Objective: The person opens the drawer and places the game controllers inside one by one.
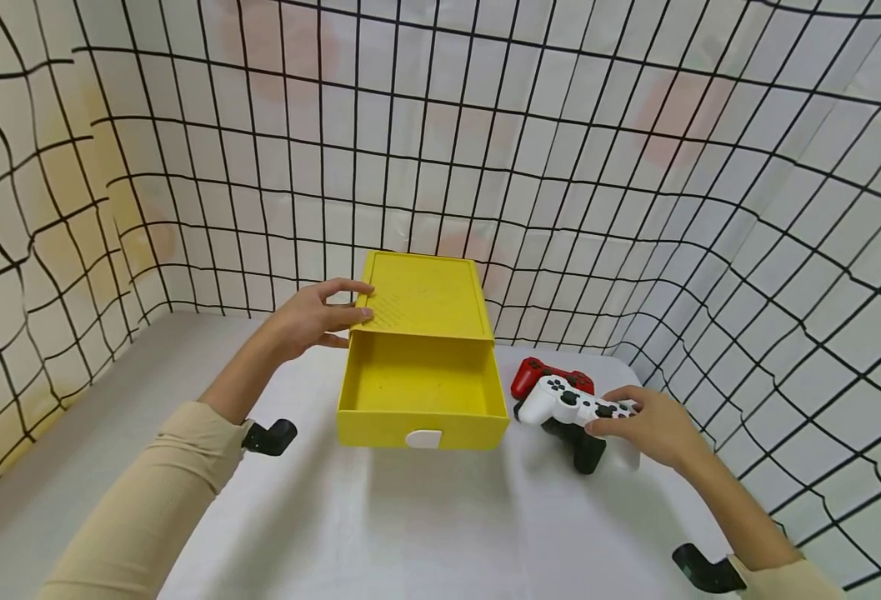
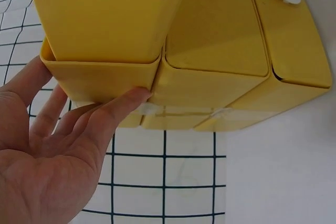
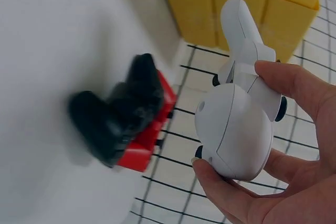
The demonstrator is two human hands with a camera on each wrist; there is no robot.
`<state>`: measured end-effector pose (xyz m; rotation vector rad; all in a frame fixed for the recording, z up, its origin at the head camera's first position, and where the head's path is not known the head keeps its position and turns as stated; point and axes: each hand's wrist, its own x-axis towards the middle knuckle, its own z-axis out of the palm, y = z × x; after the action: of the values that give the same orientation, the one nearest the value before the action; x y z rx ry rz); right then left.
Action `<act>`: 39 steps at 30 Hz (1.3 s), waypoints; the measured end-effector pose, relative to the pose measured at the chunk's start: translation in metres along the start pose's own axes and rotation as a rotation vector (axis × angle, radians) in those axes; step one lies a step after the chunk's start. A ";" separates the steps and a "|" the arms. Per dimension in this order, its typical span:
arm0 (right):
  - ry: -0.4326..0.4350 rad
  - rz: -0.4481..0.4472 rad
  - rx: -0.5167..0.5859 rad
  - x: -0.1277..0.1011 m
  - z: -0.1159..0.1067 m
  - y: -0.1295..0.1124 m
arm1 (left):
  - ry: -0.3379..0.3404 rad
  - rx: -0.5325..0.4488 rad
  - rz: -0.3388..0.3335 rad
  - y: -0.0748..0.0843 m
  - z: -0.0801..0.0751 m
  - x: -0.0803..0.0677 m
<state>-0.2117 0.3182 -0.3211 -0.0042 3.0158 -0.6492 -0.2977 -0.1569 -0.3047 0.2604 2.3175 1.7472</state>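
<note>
A yellow drawer unit (image 1: pixel 428 292) stands in the middle of the table, its top drawer (image 1: pixel 422 375) pulled out toward me with nothing inside. My left hand (image 1: pixel 312 319) touches the unit's top left side, fingers spread and fairly straight. In the left wrist view, the fingers of that left hand (image 2: pixel 68 135) lie along the casing beside the pulled-out drawer. My right hand (image 1: pixel 658 425) pinches a white game controller (image 1: pixel 560 402) by its right end. In the right wrist view the white controller (image 3: pixel 236 124) is held above the table, between thumb and fingers.
Below the white controller lie a red game controller (image 1: pixel 530 379) and a black game controller (image 1: pixel 588 450) on the white table (image 1: pixel 440 525). Two further closed drawers (image 2: pixel 220 30) show in the left wrist view. A black wire grid (image 1: pixel 425 125) surrounds the table's back and sides.
</note>
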 end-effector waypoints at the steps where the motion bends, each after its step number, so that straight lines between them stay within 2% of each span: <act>1: 0.007 -0.007 -0.002 0.001 -0.003 -0.003 | -0.005 -0.002 0.002 0.000 0.000 0.000; 16: 0.061 -0.026 0.018 0.014 -0.038 -0.039 | -0.010 -0.033 0.007 -0.003 0.002 0.001; 26: 0.080 -0.054 0.036 0.014 -0.061 -0.077 | 0.008 -0.027 -0.001 -0.004 0.000 0.001; 39: 0.046 -0.104 0.116 0.012 -0.055 -0.120 | 0.018 -0.035 -0.005 -0.005 0.001 0.003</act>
<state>-0.2277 0.2312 -0.2226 -0.1441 3.0334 -0.8444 -0.3000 -0.1567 -0.3100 0.2329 2.2957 1.7933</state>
